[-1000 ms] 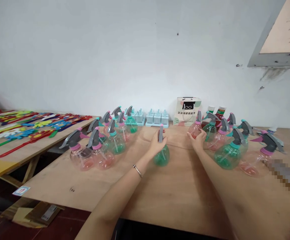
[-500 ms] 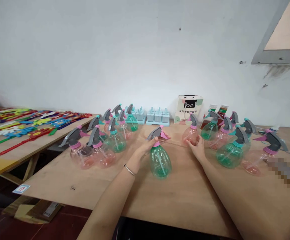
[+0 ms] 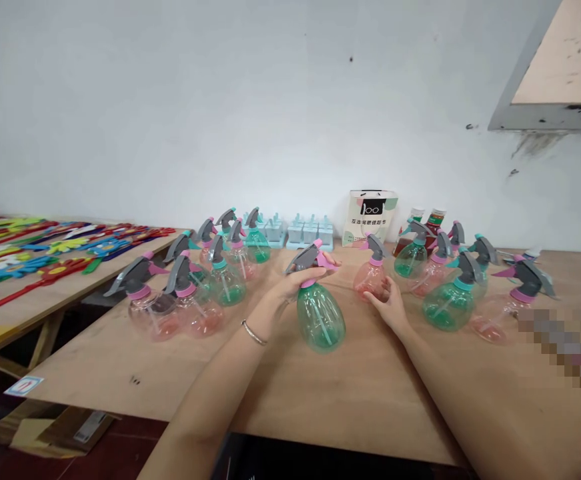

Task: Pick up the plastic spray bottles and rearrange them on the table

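My left hand [image 3: 303, 280] is closed around the grey-and-pink trigger head of a green spray bottle [image 3: 321, 319], whose clear green body hangs tilted below my fingers. A white dip tube shows inside it. My right hand [image 3: 391, 303] holds the lower body of a pink spray bottle [image 3: 369, 279], thumb across the front and fingers at its right side. That bottle has a grey head with a pink nozzle. More pink and green spray bottles stand near both hands, among them a pink one [image 3: 197, 313] at left and a green one [image 3: 455, 303] at right.
Along the wall stand light-blue popsicle moulds [image 3: 310, 232], a printed paper bag [image 3: 370, 220] and bottles of dark red liquid [image 3: 436, 223]. Colourful hand-shaped sticks [image 3: 65, 268] cover the left table. A blurred patch [image 3: 565, 347] lies at right.
My right hand has drawn the pink bottle slightly nearer. The green bottle in my left hand is tilted more, its base swung right. The view has shifted a little to the right.
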Tool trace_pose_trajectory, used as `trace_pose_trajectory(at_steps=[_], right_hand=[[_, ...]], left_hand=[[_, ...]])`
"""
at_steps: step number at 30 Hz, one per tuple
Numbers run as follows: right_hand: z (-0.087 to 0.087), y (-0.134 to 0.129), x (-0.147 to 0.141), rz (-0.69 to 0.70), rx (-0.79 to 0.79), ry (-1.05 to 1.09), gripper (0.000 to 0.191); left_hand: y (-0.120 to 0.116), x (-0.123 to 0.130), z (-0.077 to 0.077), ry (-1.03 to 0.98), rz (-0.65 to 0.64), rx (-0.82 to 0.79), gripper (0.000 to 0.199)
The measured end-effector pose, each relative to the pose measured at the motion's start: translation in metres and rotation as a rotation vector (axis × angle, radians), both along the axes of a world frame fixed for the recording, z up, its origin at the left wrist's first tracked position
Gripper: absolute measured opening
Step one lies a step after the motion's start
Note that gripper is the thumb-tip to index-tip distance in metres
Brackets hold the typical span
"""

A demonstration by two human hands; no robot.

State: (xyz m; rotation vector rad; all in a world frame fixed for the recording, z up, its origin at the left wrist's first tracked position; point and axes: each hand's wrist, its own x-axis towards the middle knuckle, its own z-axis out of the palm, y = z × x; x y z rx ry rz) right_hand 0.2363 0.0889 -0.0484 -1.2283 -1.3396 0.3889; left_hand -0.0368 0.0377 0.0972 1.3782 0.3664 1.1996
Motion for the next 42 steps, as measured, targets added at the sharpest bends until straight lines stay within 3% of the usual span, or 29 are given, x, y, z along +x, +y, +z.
trace_pose_trajectory(at_steps=[4, 6, 11, 17, 22, 27, 35, 42], right_hand=[[0.003, -0.003, -0.001, 0.014, 0.002, 0.021, 0.097], [0.004, -0.003, -0.002, 0.022, -0.003, 0.022, 0.097], [0.006, -0.004, -0.002, 0.008, -0.008, 0.012, 0.097], [0.007, -0.006, -0.002, 0.034, -0.037, 0.025, 0.097], [0.006, -0.005, -0.001, 0.038, -0.056, 0.026, 0.101], [0.004, -0.004, 0.000, 0.050, -0.038, 0.024, 0.099], [0.002, -0.004, -0.001, 0.048, -0.027, 0.025, 0.099], [0.002, -0.003, 0.000, 0.079, -0.023, 0.028, 0.100]], left_hand=[[-0.006, -0.001, -0.005, -0.021, 0.238, -0.026, 0.021], [-0.008, 0.000, -0.004, -0.043, 0.286, -0.049, 0.020], [-0.012, 0.002, -0.002, -0.107, 0.184, -0.082, 0.020], [-0.011, 0.004, -0.017, -0.114, 0.191, -0.047, 0.011], [-0.009, 0.006, -0.021, -0.143, 0.111, -0.182, 0.019], [-0.003, 0.001, -0.024, -0.313, 0.194, -0.126, 0.023], [-0.006, 0.002, -0.027, -0.216, 0.197, -0.128, 0.023], [0.001, -0.002, -0.032, -0.241, 0.299, 0.007, 0.031]])
